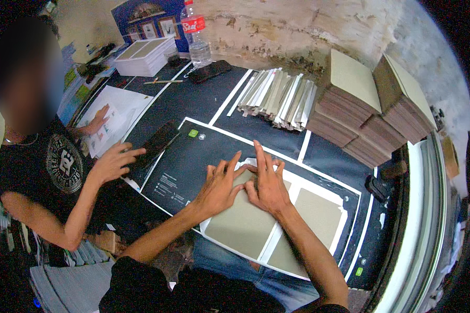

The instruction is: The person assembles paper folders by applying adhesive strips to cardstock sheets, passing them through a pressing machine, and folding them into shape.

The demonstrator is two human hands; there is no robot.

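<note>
A white paper sheet (269,245) lies before me with two grey-beige boards on it, a left board (240,221) and a right board (313,224), parted by a white strip. My left hand (219,185) and my right hand (269,185) meet at the far edge of the left board. Their fingertips close on the white margin of the sheet there, thumbs bent toward each other over the board. My right index finger points up and away. The margin under the fingers is partly hidden. My right forearm crosses over the right board.
Behind my hands lies a row of paper strips (277,99). Stacks of cut boards (350,99) stand at the right. A plastic bottle (197,39), a dark phone (210,71) and a white stack (143,57) are at the back. On the left, a co-worker's hand (96,122) rests on printed sheets.
</note>
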